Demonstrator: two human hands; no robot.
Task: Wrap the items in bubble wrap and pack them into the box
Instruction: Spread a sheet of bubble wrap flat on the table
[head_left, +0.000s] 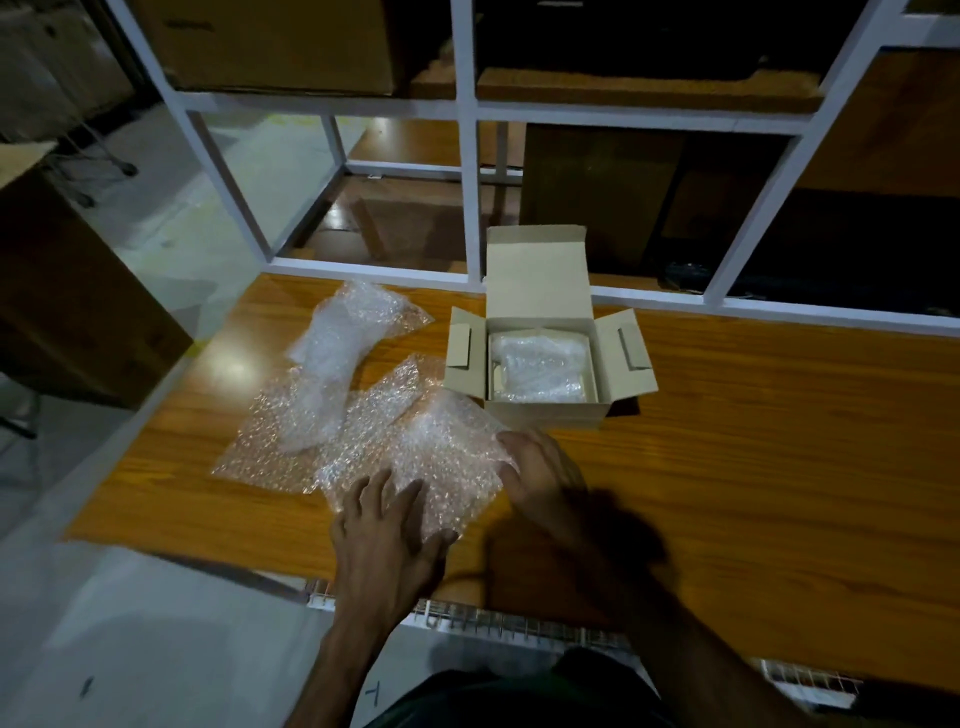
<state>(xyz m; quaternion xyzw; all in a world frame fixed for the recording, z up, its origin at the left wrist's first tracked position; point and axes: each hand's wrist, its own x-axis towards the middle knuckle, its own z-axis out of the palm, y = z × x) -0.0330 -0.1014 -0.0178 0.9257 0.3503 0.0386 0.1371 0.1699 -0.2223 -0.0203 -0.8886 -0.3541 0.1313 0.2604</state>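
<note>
A small cardboard box (550, 415) stands open on the wooden table (753, 441), its lid and side flaps up. A bubble-wrapped bundle (540, 371) lies inside it. In front of the box lies a bubble-wrap sheet (441, 457) bulging over something I cannot make out. My left hand (387, 530) presses flat on its near edge with fingers spread. My right hand (540, 473) grips the sheet's right edge, fingers curled over it. Another wrapped bundle (337, 353) lies to the left on a flat bubble-wrap sheet (260, 452).
A white metal shelf frame (467, 156) rises behind the table, with brown cartons (280, 41) on its shelves. A large carton (67, 291) stands on the floor at left. A wire rack (519, 623) runs under the table's near edge.
</note>
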